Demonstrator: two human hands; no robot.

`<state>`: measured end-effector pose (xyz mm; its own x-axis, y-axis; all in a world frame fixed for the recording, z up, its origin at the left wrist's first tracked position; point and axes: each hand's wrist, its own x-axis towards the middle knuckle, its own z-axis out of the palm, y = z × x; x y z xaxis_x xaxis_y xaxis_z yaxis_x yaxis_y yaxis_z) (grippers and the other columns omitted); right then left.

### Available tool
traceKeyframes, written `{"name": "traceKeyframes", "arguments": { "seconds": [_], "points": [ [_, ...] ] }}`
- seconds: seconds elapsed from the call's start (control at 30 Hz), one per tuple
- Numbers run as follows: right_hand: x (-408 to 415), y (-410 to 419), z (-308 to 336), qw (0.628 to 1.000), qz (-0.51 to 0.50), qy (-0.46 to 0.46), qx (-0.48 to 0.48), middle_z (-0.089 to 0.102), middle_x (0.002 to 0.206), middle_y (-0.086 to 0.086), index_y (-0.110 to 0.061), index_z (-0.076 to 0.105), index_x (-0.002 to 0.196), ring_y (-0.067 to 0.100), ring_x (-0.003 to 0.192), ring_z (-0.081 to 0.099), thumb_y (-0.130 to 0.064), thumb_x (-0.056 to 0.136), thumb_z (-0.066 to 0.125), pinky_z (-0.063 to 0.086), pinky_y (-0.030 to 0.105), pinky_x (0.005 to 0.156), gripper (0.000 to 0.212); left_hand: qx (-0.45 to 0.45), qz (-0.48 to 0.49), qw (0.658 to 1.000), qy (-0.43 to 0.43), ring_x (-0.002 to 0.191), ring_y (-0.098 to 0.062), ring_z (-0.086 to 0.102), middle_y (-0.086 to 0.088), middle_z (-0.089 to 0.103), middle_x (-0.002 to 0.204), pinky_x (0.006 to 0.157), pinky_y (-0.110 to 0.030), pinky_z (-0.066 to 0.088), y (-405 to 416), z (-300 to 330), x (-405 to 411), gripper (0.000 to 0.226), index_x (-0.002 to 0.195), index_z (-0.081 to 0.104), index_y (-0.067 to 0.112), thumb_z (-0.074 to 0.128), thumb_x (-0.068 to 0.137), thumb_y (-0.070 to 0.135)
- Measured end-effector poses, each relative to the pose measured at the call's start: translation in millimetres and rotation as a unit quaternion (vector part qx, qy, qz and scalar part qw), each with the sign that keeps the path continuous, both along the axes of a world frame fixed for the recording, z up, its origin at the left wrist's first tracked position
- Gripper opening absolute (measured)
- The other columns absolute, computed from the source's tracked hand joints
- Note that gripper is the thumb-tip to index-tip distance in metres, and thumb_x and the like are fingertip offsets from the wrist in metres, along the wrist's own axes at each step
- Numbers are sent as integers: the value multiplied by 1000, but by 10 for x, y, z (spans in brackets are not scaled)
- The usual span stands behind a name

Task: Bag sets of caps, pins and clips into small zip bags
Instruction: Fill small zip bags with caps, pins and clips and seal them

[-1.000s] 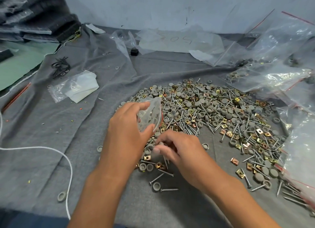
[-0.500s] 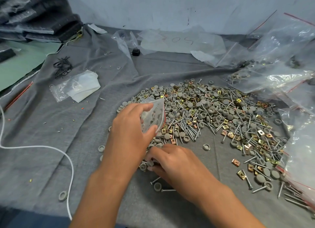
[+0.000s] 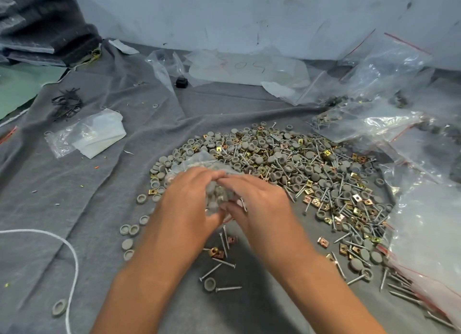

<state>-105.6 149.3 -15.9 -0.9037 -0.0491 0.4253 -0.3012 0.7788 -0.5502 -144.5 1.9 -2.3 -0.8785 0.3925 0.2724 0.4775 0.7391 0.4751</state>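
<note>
Left hand (image 3: 189,201) grips zip bag (image 3: 199,162) mouth-up over pile (image 3: 287,169); right hand (image 3: 259,204) pinches caps (image 3: 215,196) (blurry) at opening, short drop.

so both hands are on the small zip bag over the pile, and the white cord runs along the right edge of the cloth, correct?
Not quite. The head view shows both hands, left hand and right hand, on the small zip bag over the pile, but the white cord runs along the left, not the right.
</note>
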Motion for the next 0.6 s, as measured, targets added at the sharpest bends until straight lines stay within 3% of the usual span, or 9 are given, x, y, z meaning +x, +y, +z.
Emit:
{"name": "traceKeyframes", "arguments": {
  "seconds": [0.1, 0.17, 0.23, 0.3, 0.37, 0.43, 0.5, 0.6],
  "points": [
    [56, 62, 29, 999, 1, -5, -38, 70, 122, 1, -11, 71, 124, 15, 105, 68, -3, 82, 79, 54, 30, 97, 43, -9, 1, 1000, -6, 110, -8, 56, 11, 62, 120, 101, -21, 37, 26, 2, 3, 66, 126, 66, 20, 91, 64, 19],
    [83, 130, 65, 997, -4, 25, -68, 71, 109, -6, -16, 74, 114, 3, 94, 68, -4, 81, 81, 50, 12, 86, 35, 2, 6, 1000, -4, 106, -6, 53, 14, 59, 115, 96, -15, 32, 38, 14, 4, 66, 124, 67, 20, 92, 63, 19],
    [70, 298, 81, 996, -44, 39, -74, 68, 94, -17, -23, 73, 101, -6, 85, 64, -9, 81, 82, 45, 2, 75, 26, 5, 21, 1000, -9, 100, -7, 52, 11, 62, 115, 92, -20, 34, 35, 35, 9, 65, 122, 67, 21, 92, 62, 18],
    [30, 582, 51, 988, -128, -44, -67, 64, 87, -21, -28, 69, 93, -4, 82, 62, -18, 85, 81, 46, 6, 70, 17, 1, 30, 999, -13, 96, -6, 49, 6, 65, 119, 88, -25, 38, 32, 48, 23, 65, 123, 67, 22, 92, 64, 19],
    [1, 858, -43, 958, -227, -176, 5, 65, 92, -15, -29, 66, 96, 3, 87, 62, -32, 88, 78, 46, 17, 71, 14, -2, 29, 999, -15, 96, -4, 47, 6, 65, 121, 87, -23, 38, 41, 48, 33, 65, 125, 66, 23, 92, 65, 19],
    [-19, 1009, -150, 928, -268, -246, 82, 65, 104, -7, -26, 66, 106, 15, 97, 60, -44, 87, 76, 48, 30, 79, 28, -3, 24, 1000, -14, 99, -1, 45, 8, 64, 121, 90, -18, 34, 53, 42, 34, 66, 126, 65, 23, 91, 66, 19],
    [-33, 1044, -188, 922, -272, -255, 102, 64, 109, -4, -26, 66, 111, 19, 101, 58, -49, 86, 75, 49, 34, 81, 35, -3, 23, 1000, -21, 98, 0, 47, 10, 64, 121, 91, -17, 33, 61, 41, 33, 66, 127, 65, 24, 91, 66, 19],
    [-23, 1067, -190, 932, -254, -235, 108, 64, 108, -5, -29, 65, 113, 18, 99, 60, -41, 90, 73, 51, 35, 79, 27, -2, 23, 999, -27, 95, -4, 51, 12, 63, 121, 91, -22, 36, 66, 43, 34, 67, 128, 64, 24, 90, 67, 20]
  ]
}}
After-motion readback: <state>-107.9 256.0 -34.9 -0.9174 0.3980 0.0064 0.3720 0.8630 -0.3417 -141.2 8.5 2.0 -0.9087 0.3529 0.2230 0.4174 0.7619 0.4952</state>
